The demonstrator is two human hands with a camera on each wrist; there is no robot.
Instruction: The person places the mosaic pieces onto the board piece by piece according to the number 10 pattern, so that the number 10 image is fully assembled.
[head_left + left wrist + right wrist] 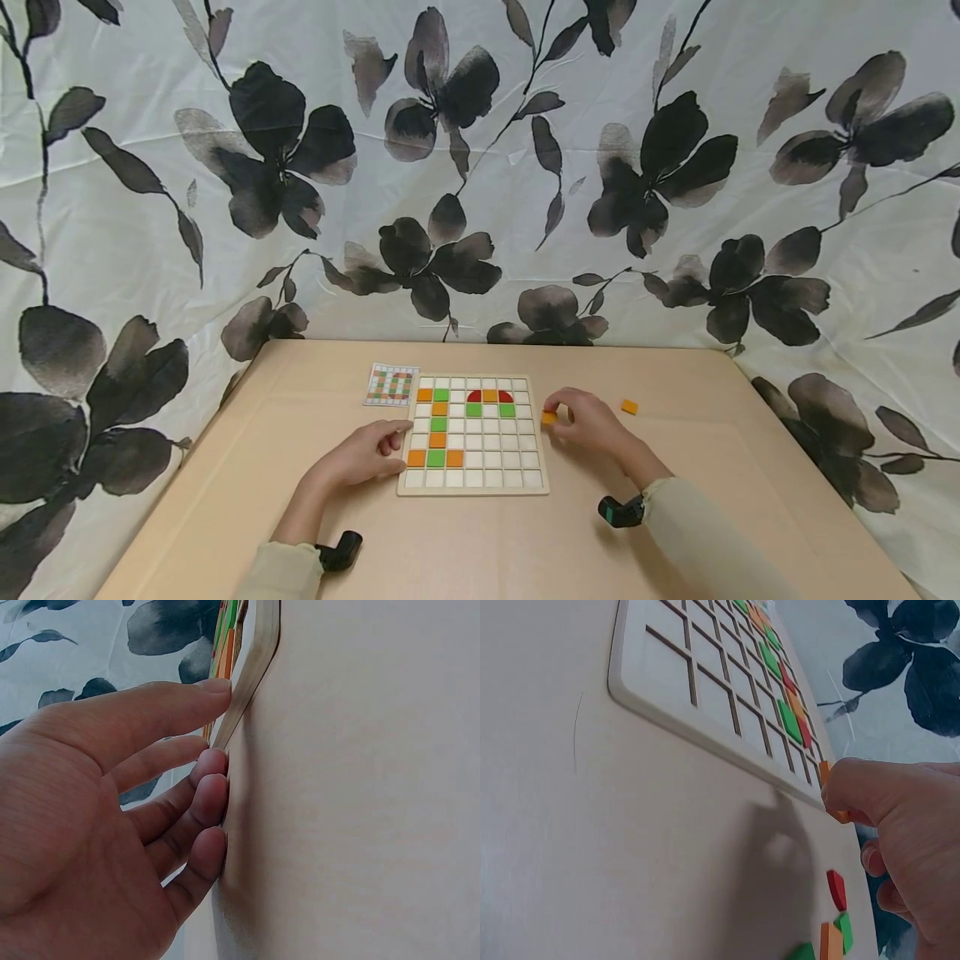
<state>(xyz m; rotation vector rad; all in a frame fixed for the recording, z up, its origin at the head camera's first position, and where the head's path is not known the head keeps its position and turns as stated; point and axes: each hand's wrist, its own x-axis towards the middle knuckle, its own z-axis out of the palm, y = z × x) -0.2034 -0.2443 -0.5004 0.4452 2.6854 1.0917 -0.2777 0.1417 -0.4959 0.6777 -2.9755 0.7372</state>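
A wooden grid board (480,492) lies on the table with square orange and green tiles and rounded red pieces set in some cells. Along its left edge rests my left hand (363,454); the thumb (210,690) touches the rim, and the other fingers bend loosely beside it. Just off the board's right edge, my right hand (588,421) pinches an orange tile (549,417) between thumb and forefinger. That tile (824,772) is partly hidden by the fingers in the right wrist view.
A small pattern card (392,385) with a coloured grid lies at the board's upper left. One loose orange tile (629,407) sits right of my right hand. The right wrist view shows a red piece (837,889) and green pieces (845,932) on the table. Floral cloth (555,183) hangs behind.
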